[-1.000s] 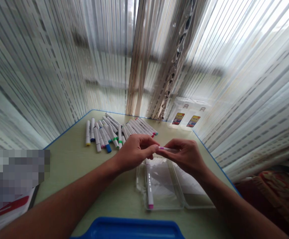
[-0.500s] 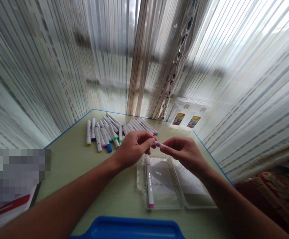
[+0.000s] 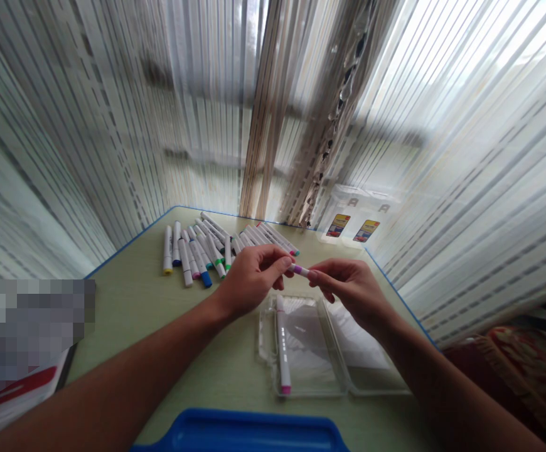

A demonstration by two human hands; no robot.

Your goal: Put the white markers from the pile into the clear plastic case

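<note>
Between my two hands is a white marker [image 3: 298, 269] with a purple band, raised over the table. My left hand [image 3: 256, 276] pinches one end of it, and the fingertips of my right hand [image 3: 348, 285] close on the other end. Below them lies a clear plastic case [image 3: 310, 345], unfolded flat. Along the left side of that case rests a white marker with a pink end [image 3: 283, 351]. Left of my left hand, several white markers [image 3: 198, 251] with coloured ends lie in a loose pile.
Two clear cases with labels [image 3: 353, 220] stand at the back right by the string curtain [image 3: 207, 94]. A blue tray [image 3: 258, 433] is at the front edge. A book or magazine [image 3: 19, 389], partly blurred out, lies at the left. Patterned fabric [image 3: 527, 370] shows at the right.
My right hand's fingertips have shifted slightly right along the marker, so more of its white body and purple band shows. My left hand has barely moved.
</note>
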